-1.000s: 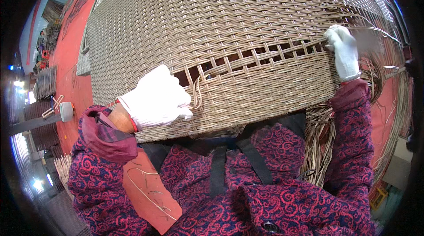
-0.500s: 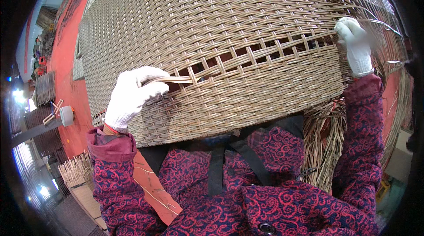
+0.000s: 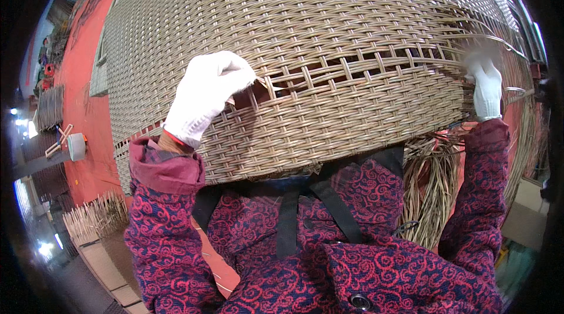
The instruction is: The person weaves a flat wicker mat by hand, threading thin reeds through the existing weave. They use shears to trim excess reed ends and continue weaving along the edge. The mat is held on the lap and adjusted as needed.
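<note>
A large brown wicker panel point(image 3: 329, 117) is in front of me, with a long open gap crossed by upright strands. My left hand point(image 3: 208, 93), in a white knitted glove, is at the gap's left part. Its thumb and fingers are pinched on wicker strands point(image 3: 262, 83) there, their ends mostly covered by the glove. At the panel's right edge is my right hand point(image 3: 486, 87), also gloved in white, beside loose strand ends point(image 3: 490, 37). Its fingers are smeared by motion, so what they hold, if anything, does not show.
A bundle of long loose strands point(image 3: 432, 187) hangs below the panel's right side. More strands point(image 3: 523, 120) trail at the far right. On the left are a red floor point(image 3: 85, 108), a cut bundle of sticks point(image 3: 97, 217) and a pale roll point(image 3: 76, 146).
My left hand has moved right and up along the gap, and the strands there have been drawn further in. My right hand has shifted slightly right and down.
</note>
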Tool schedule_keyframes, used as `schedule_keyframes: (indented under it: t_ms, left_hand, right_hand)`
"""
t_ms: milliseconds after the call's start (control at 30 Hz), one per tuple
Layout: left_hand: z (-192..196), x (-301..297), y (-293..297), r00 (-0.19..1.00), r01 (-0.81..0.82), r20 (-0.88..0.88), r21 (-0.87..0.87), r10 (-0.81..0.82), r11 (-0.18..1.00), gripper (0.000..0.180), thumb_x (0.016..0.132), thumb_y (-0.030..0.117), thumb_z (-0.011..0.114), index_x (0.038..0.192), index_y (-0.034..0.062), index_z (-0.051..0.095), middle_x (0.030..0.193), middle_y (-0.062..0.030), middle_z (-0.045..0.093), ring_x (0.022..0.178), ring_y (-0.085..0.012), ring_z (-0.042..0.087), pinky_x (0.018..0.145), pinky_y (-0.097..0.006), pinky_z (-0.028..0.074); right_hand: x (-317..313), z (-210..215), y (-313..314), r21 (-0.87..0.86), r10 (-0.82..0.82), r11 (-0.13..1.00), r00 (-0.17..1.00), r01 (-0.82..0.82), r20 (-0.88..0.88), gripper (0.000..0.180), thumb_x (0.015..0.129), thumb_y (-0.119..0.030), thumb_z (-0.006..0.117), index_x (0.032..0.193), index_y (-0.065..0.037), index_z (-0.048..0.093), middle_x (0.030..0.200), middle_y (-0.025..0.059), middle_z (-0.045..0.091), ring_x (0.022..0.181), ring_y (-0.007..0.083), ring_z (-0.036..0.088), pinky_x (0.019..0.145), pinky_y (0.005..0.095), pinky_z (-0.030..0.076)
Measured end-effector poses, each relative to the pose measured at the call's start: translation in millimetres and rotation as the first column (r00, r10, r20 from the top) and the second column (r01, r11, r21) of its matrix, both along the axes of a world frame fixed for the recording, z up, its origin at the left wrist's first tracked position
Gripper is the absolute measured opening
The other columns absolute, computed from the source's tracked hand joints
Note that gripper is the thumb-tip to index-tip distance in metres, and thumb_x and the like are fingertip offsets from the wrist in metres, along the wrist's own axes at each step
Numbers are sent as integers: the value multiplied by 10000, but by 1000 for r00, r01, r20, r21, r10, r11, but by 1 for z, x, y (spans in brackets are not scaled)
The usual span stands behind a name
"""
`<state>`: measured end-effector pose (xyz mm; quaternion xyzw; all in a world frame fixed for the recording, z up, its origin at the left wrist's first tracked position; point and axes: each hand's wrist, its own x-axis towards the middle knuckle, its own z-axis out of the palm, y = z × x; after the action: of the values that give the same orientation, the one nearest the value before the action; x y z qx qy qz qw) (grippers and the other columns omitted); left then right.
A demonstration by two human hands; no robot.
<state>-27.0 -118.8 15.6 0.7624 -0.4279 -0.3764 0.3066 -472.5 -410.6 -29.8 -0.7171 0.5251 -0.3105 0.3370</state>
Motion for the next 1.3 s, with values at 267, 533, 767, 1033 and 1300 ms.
schedule_keyframes:
  t_ms: [267,533,767,1033,1300]
  left_hand:
    - [23,23,21,952,151,-270,12,-142,988,264,932,257,707,964,-2,744,853,-15,700,784,-94,590,721,-259,461]
    - [-4,22,19,982,-61,-188,-170,29,984,238,985,193,662,1086,-17,707,982,-39,698,850,-108,620,774,-259,489]
    - [-12,0,29,854,-107,399,-493,333,864,165,987,120,662,1100,23,733,1043,-87,741,915,-144,693,826,-285,545]
    - [-26,-43,68,808,-69,522,-380,275,922,235,859,156,806,1070,83,733,942,-91,710,694,-202,637,677,-327,508]
    - [-38,-36,56,636,-100,729,-248,253,964,287,872,215,789,1091,45,716,903,-107,718,734,-241,670,701,-357,531]
  right_hand:
    - [7,-9,-5,-8,-23,1000,998,23,-52,300,967,-251,691,1154,-16,681,953,17,692,851,96,606,778,286,515]
    - [11,-19,-10,-119,-21,993,993,7,-118,332,955,-256,708,1178,-12,678,998,44,721,871,113,633,778,293,515]
    - [10,-24,-8,-73,-51,996,999,50,-12,333,952,-251,714,1184,-15,674,960,23,698,843,100,614,761,294,521]
    - [7,-32,-16,-172,-18,985,998,9,-53,326,950,-268,710,1093,25,713,1157,62,680,924,139,643,780,303,525]
    - [5,-40,-23,-322,-46,946,971,-33,-235,330,949,-268,714,1114,17,717,1132,58,689,916,130,637,783,298,520]
